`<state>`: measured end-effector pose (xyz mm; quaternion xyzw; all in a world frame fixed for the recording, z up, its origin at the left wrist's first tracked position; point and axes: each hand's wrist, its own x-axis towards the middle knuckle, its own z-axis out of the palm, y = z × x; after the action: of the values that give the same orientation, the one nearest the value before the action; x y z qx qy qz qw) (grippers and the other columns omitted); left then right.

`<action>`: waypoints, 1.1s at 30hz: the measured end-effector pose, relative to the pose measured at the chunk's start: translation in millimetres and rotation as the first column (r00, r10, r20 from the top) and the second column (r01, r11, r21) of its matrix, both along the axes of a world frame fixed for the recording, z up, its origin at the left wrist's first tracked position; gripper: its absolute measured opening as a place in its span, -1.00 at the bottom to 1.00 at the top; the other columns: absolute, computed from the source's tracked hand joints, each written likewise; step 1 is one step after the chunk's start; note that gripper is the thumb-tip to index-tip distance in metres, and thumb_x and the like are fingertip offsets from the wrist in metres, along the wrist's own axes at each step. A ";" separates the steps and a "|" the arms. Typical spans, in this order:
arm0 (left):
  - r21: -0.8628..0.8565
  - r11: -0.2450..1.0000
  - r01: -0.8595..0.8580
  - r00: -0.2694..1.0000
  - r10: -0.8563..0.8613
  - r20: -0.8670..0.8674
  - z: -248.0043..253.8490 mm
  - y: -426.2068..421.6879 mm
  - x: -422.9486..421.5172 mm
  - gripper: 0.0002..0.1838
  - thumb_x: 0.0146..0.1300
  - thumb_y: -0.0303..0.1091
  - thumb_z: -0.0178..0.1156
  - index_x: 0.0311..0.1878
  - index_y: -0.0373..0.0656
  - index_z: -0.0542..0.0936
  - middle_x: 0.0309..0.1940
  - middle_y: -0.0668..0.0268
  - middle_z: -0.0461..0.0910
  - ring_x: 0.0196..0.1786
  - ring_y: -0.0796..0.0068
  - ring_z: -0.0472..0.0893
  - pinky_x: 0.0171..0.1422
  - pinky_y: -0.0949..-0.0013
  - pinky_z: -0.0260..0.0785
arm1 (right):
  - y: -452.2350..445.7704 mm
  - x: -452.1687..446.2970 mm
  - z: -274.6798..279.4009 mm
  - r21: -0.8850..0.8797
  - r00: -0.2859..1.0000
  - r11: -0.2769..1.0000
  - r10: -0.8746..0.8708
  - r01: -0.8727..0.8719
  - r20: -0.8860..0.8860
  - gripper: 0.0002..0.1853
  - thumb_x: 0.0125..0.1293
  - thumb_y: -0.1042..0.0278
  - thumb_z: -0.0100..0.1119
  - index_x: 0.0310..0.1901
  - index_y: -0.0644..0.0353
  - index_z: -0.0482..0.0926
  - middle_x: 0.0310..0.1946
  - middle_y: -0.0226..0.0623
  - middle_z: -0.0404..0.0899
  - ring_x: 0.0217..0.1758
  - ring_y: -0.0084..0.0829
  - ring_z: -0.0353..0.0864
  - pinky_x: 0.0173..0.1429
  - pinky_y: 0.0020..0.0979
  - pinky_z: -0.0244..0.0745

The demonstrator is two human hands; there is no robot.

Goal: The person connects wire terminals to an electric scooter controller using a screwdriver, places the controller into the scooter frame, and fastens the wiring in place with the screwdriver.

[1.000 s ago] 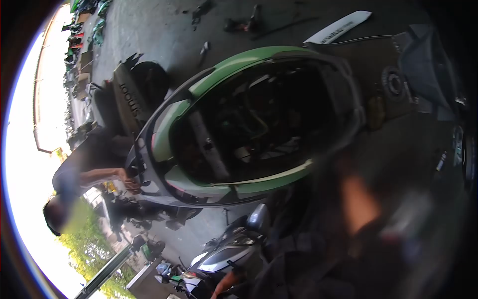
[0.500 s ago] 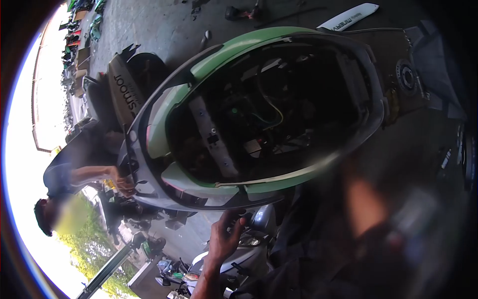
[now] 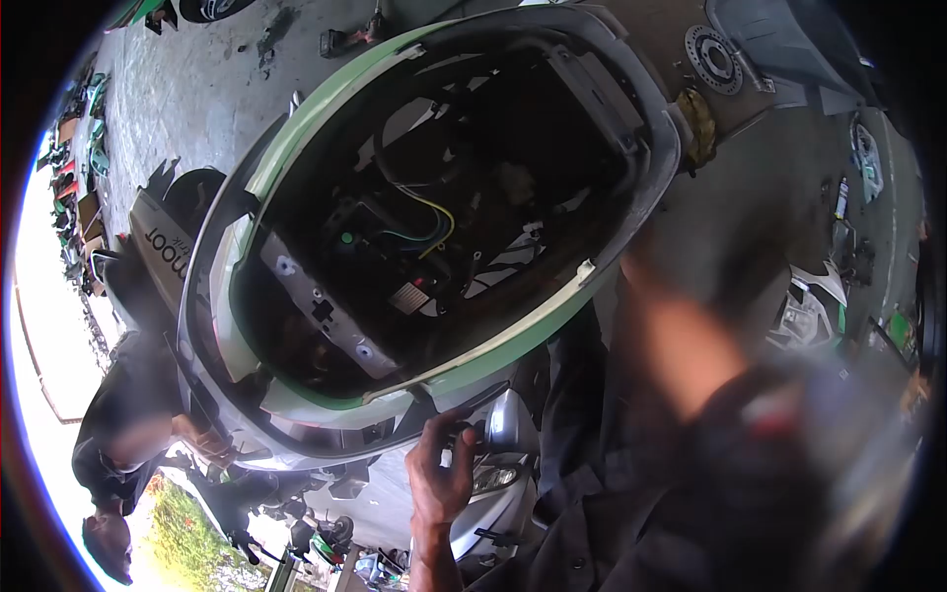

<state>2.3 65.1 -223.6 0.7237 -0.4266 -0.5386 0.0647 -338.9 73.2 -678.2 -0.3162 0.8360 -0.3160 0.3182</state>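
A large oval scooter body cover [image 3: 464, 380], green with a grey rail around it, spans the middle of the view. My left hand [image 3: 441, 472] is at its near lower edge, with fingers curled up round the grey rim and the thumb apart. My right forearm [image 3: 681, 340] is blurred and reaches the cover's right end, where the hand is hidden or smeared. Inside the opening are a metal crossplate [image 3: 321, 308], a yellow-green cable [image 3: 444, 222] and dark parts. A co-worker's hand [image 3: 202, 442] is at the cover's left end.
The co-worker [image 3: 128, 414] bends at the left beside a panel lettered "smoot" [image 3: 163, 252]. A cordless drill [image 3: 350, 37] and a brake disc [image 3: 713, 59] lie beyond the cover. Loose parts [image 3: 814, 306] are on the floor at right. A grey scooter [image 3: 488, 503] stands below.
In view, the cover has shifted left and tilted, its right end now higher. The camera's view has also turned, showing more floor at right. My left hand keeps its place at the rim.
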 end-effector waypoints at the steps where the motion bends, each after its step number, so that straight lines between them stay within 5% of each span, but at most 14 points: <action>1: -0.009 1.000 -0.006 1.000 0.006 -0.029 -0.9 -6.7 -1.1 -0.77 0.36 -0.53 0.22 0.06 -0.29 0.59 -0.23 0.12 0.72 -0.20 0.34 0.74 -0.08 0.34 0.53 | -0.8 -1.2 -0.8 -0.008 1.000 1.000 -0.012 0.012 0.002 -0.41 0.24 0.04 0.30 0.18 0.30 0.54 -0.03 0.19 0.66 0.07 0.21 0.63 0.12 0.02 0.55; 6: -0.310 0.901 0.303 0.952 -0.296 0.073 -11.1 -61.0 -12.0 -0.80 0.40 -0.50 0.20 0.03 -0.35 0.61 -0.38 0.21 0.66 -0.32 0.52 0.65 -0.19 0.44 0.46 | -1.8 -5.0 -6.0 -0.052 1.000 0.998 -0.030 0.030 0.010 -0.40 0.23 0.03 0.31 0.19 0.30 0.54 -0.03 0.20 0.66 0.07 0.22 0.63 0.12 0.02 0.55; 9: -0.348 0.894 0.281 0.959 -0.275 0.068 -19.0 -93.0 -21.4 -0.80 0.41 -0.48 0.19 0.03 -0.33 0.60 -0.35 0.22 0.66 -0.31 0.52 0.62 -0.16 0.45 0.45 | -4.9 -5.1 -10.5 -0.079 0.999 0.996 -0.042 0.044 0.025 -0.39 0.23 0.02 0.32 0.19 0.30 0.53 -0.04 0.20 0.66 0.07 0.22 0.63 0.12 0.02 0.55; 11: -0.344 0.900 0.267 0.963 -0.260 0.065 -25.0 -101.2 -23.1 -0.77 0.34 -0.51 0.25 0.05 -0.29 0.58 -0.26 0.07 0.68 -0.26 0.23 0.70 -0.12 0.32 0.51 | -3.1 -5.9 -15.5 -0.101 0.999 0.994 -0.047 0.049 0.027 -0.39 0.23 0.02 0.32 0.19 0.30 0.53 -0.04 0.20 0.66 0.07 0.22 0.63 0.11 0.02 0.55; 16: -0.233 0.937 0.261 0.965 -0.251 0.074 -43.8 -71.8 -21.1 -0.79 0.36 -0.51 0.23 0.03 -0.33 0.58 -0.26 0.06 0.66 -0.26 0.23 0.68 -0.12 0.28 0.49 | -14.1 -4.0 -16.1 -0.184 0.999 0.982 -0.029 0.033 0.025 -0.37 0.22 0.01 0.33 0.19 0.30 0.53 -0.04 0.20 0.66 0.07 0.22 0.63 0.11 0.02 0.55; 19: -0.344 0.857 0.384 0.923 -0.342 0.177 -47.7 -61.1 -23.3 -0.82 0.35 -0.53 0.22 -0.02 -0.33 0.61 -0.27 0.03 0.65 -0.29 0.24 0.66 -0.17 0.33 0.47 | -10.0 -1.3 -25.0 -0.224 1.000 0.974 -0.015 0.018 0.015 -0.37 0.21 0.00 0.34 0.20 0.29 0.52 -0.04 0.21 0.66 0.07 0.23 0.63 0.11 0.02 0.55; 27: -0.323 0.944 0.072 0.993 -0.038 0.111 -52.8 -66.2 -26.8 -0.78 0.49 -0.34 0.16 -0.02 -0.32 0.62 -0.43 0.24 0.64 -0.37 0.53 0.61 -0.22 0.45 0.42 | -17.1 -2.7 3.9 -0.161 0.990 0.979 0.109 -0.122 -0.087 -0.39 0.27 0.04 0.30 0.23 0.30 0.48 -0.03 0.24 0.64 0.07 0.29 0.61 0.14 0.05 0.53; 31: -0.372 0.928 -0.015 0.991 0.063 0.117 -56.4 -59.3 -34.7 -0.77 0.50 -0.33 0.16 -0.06 -0.34 0.63 -0.37 0.33 0.61 -0.34 0.63 0.53 -0.20 0.52 0.38 | -25.6 2.8 60.2 -0.104 0.998 0.994 -0.033 0.039 0.061 -0.51 0.35 0.06 0.26 0.10 0.32 0.52 -0.24 -0.01 0.68 -0.25 -0.04 0.70 -0.14 -0.08 0.57; 32: -0.400 0.915 0.046 0.986 0.022 0.163 -59.3 -59.2 -33.9 -0.81 0.48 -0.38 0.17 -0.06 -0.32 0.64 -0.41 0.27 0.63 -0.38 0.56 0.57 -0.22 0.47 0.41 | -22.8 -3.6 77.8 0.154 0.861 0.964 -0.262 0.215 0.437 -0.65 0.37 0.11 0.25 -0.10 0.29 0.56 -0.44 -0.28 0.58 -0.47 -0.46 0.56 -0.43 -0.30 0.45; 33: -0.427 0.898 0.105 0.978 -0.016 0.209 -61.9 -59.9 -34.2 -0.85 0.45 -0.43 0.17 -0.06 -0.29 0.64 -0.46 0.22 0.64 -0.41 0.50 0.62 -0.25 0.42 0.44 | -18.6 -9.3 87.5 0.154 0.841 0.956 -0.295 0.252 0.453 -0.69 0.37 0.14 0.26 -0.15 0.27 0.56 -0.46 -0.33 0.55 -0.50 -0.52 0.52 -0.47 -0.35 0.40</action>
<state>-31.9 5.2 -285.5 0.7276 -0.5629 -0.3558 0.1649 -348.2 54.5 -590.8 -0.0932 0.7830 -0.3883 0.4769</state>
